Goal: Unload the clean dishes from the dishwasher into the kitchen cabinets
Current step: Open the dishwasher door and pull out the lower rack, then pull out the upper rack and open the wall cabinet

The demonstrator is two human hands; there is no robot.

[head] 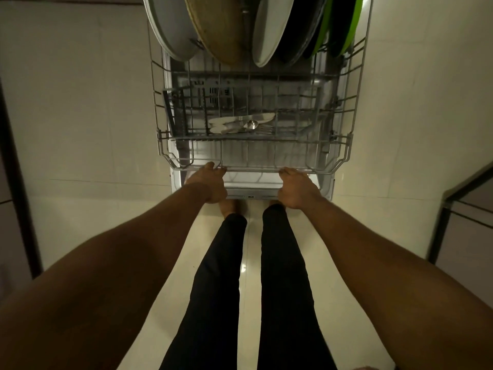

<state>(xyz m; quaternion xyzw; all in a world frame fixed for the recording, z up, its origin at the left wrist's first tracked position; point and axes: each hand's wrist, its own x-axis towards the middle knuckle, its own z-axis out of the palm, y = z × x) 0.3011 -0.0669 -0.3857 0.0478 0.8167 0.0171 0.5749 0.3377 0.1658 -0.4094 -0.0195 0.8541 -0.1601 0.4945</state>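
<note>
Lower rack (344,145) drawn out over the open dishwasher door (253,188), seen from above. Left hand (206,184) at 7 o'clock of the rack, fingers curled over the front rim wire; right hand (297,188) at 5 o'clock, likewise grasping the rim. Hands set well apart, one near each front corner, probably to keep the rack square on its runners. Cannot tell from one frame whether pulling out or pushing in; full load suggests pulling out, unloading not yet begun. Plates on edge between the tines at 12 o'clock, leaning, held apart so each can be lifted singly: grey-white plate (170,25) at 11 o'clock, tan plate (221,28) beside it, white plate (272,28) at 12 o'clock, dark plate (301,30) just right of it, green-rimmed plates (354,25) at 1 o'clock. Cutlery (241,124) lying flat in the grey tray (176,113) at rack centre: knives, a spoon, fork tines; exact count unclear. Front third of rack bare of dishes. Bare feet and dark trousers at 6 o'clock, close to the door edge. Dark-framed furniture (458,209) at 3 o'clock on the tiled floor (80,129). No cabinets in view. Risk noted: leaning plates could rattle or tip on a jerky stop.
</note>
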